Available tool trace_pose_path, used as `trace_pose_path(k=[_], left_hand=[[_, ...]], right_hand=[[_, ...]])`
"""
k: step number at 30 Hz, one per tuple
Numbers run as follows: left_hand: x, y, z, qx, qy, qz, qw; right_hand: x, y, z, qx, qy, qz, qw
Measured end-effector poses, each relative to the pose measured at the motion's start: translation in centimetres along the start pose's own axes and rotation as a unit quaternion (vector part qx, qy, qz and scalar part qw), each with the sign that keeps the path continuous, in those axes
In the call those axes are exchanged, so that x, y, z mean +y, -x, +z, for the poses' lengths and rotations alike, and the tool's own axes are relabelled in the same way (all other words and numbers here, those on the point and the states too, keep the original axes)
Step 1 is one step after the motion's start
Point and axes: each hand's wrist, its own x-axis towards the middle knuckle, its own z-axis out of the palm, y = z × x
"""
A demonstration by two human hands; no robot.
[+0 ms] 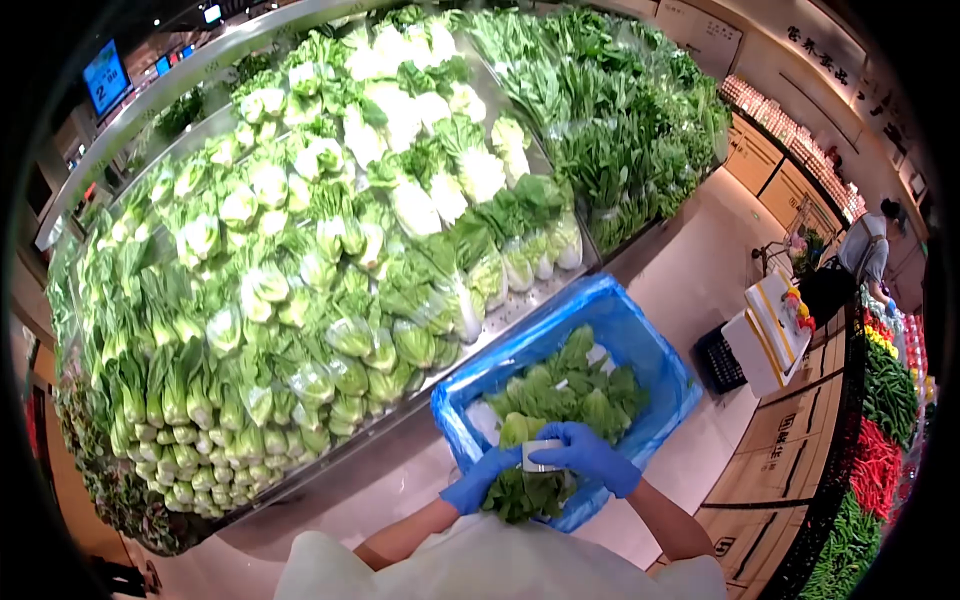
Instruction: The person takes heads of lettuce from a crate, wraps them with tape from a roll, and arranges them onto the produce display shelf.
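Observation:
Both my hands wear blue gloves and are held in front of my body, over the near edge of a blue-lined crate [680,400]. My left hand [482,482] is closed around the side of a leafy green vegetable [528,497], whose dark leaves hang toward me. My right hand [592,456] is closed at its other side, with a small white band or label [541,456] at the fingertips, against the vegetable. Whether that band is stuck on cannot be made out. Loose leafy greens [580,395] lie inside the crate, just beyond my hands.
A sloped display [300,280] of bok choy, cabbages and lettuce rises ahead and left. Leafy bundles [620,120] fill the far section. On the right stand a white foam box [768,330], a black basket [718,358], a pepper stand [875,465] and a co-worker [865,250].

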Motion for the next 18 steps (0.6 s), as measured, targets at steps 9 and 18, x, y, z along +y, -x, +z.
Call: trace_pose_path(k=[9,18], left_hand=[[0.9,-2.3,0.0,0.048,-0.134,0.096,0.985],[-1.1,-5.4,-0.7,0.054,-0.183,0.154,0.969]], right_hand=[[-3.4,1.1,0.5,0.019,0.426,-0.148,0.892],[-0.2,1.0,1.9,0.141,0.523,-0.128,0.831]])
